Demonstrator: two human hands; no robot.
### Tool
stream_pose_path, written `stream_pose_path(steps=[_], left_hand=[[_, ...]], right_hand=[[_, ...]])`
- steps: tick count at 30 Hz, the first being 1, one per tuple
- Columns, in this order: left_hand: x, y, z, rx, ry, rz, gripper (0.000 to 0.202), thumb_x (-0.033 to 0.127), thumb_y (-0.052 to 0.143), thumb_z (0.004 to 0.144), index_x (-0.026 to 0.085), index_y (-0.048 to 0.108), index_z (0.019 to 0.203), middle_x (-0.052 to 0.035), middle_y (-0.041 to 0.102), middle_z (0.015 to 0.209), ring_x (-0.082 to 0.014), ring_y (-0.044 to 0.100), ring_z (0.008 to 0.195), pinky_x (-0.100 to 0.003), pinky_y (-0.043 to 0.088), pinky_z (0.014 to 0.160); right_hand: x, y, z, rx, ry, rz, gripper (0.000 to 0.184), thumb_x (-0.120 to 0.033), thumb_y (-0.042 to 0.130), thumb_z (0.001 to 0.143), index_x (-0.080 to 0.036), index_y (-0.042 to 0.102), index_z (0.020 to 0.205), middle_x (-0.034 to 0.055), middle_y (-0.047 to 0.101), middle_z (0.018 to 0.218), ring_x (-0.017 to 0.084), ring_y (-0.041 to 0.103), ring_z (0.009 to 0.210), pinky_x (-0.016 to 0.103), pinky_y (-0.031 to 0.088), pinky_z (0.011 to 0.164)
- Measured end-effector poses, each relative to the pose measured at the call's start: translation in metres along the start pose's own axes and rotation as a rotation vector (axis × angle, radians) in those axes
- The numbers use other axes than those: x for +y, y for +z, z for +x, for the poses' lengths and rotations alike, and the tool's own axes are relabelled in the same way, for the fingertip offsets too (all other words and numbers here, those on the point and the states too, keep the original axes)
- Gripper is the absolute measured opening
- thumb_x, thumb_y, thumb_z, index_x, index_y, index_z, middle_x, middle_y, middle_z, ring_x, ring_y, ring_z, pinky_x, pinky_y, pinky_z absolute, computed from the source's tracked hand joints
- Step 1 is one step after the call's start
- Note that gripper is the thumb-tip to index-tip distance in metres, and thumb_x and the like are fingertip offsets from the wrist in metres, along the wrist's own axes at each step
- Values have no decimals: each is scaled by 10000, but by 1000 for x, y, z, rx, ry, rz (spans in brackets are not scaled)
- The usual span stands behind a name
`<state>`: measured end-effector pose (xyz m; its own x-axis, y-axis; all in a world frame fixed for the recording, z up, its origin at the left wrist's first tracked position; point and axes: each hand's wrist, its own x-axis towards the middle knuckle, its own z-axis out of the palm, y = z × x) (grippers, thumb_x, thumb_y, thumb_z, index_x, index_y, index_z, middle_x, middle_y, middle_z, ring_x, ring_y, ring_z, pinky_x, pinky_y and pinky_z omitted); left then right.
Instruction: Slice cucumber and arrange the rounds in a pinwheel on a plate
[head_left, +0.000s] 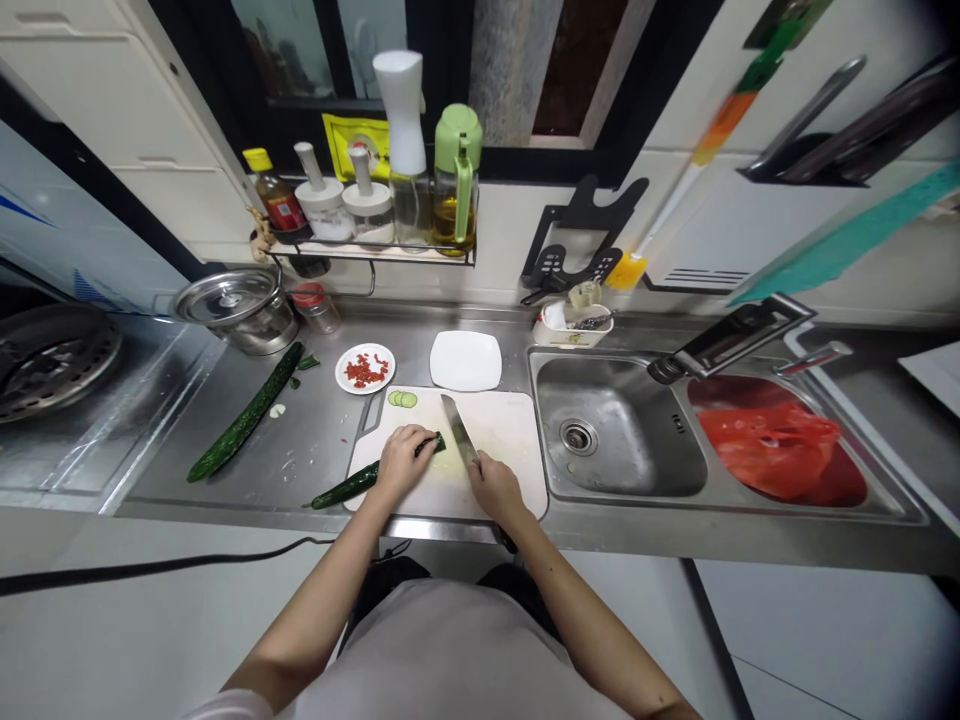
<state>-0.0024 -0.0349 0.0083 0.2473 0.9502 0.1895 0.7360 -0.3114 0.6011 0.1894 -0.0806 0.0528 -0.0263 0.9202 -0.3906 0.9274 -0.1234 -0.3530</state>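
Observation:
A dark green cucumber [352,487] lies slantwise on the white cutting board [510,420], its stem end past the board's left edge. My left hand [406,462] is closed over it near the cut end. In my right hand [496,488] is a kitchen knife [457,425], its blade pointing away from me, just right of the cucumber's end. A few cucumber slices [403,399] overlap at the board's upper left. Behind the board stand a white plate of chopped red pieces [365,369] and a bare white square plate [465,360].
A second whole cucumber [247,410] lies on the steel counter at the left, near a lidded pot [238,305]. To the right is a double sink [619,425] with a red plastic bag [772,448]. A rack of condiments [367,245] hangs above the counter.

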Motion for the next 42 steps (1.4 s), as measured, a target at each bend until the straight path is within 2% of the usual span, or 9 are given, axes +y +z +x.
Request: stream_pose_path(steps=[9,23,42], left_hand=[[-2,6,-3,15,13,2,237,351,536,912,242,712,1027,-57,684,1019,-184,610,968,-328,471,910],[-8,12,-5,-11,10,22,257,358,517,924,258,725,1038,-50,702,1046,-188,611,988,-340,478,925],[-1,9,-5,4,15,27,253,342,499,932,262,714,1038,-44,698,1048,-189,598,1009,-321,476,915]], right_hand=[[-10,4,-2,19,-52,17,274,-298,326,987,-168,560,1050,58,683,895,172,607,795,258,275,622],[-19,-2,-4,-11,-28,19,299,-273,304,985,-161,543,1128,96,688,939,203,628,851,264,335,678],[-29,0,-2,-23,-27,-47,297,-251,305,979,-155,527,1151,117,693,965,221,651,905,281,423,731]])
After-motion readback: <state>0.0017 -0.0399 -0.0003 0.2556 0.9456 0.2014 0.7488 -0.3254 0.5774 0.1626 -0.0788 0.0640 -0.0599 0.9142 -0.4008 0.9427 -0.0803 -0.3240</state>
